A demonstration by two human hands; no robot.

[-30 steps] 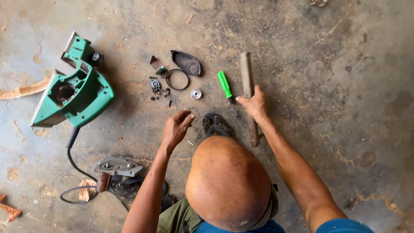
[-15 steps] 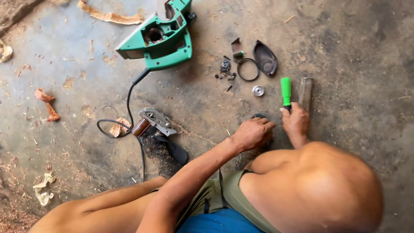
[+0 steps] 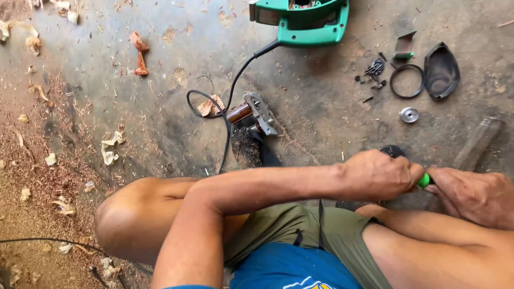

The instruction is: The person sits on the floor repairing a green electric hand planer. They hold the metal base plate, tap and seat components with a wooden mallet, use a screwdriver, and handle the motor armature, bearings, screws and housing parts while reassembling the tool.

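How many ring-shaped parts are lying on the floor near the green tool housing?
2: a thin black ring beside the black cover, and a small silver washer just below it. Others may sit hidden in the screw pile.

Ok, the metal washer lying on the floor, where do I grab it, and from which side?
Probably by its outer rim, from straight above. The washer lies flat on the concrete floor, a small round disc with a raised centre, so nothing sticks up to pinch but its edge. It sits apart from the black ring and the screws, leaving free space around.
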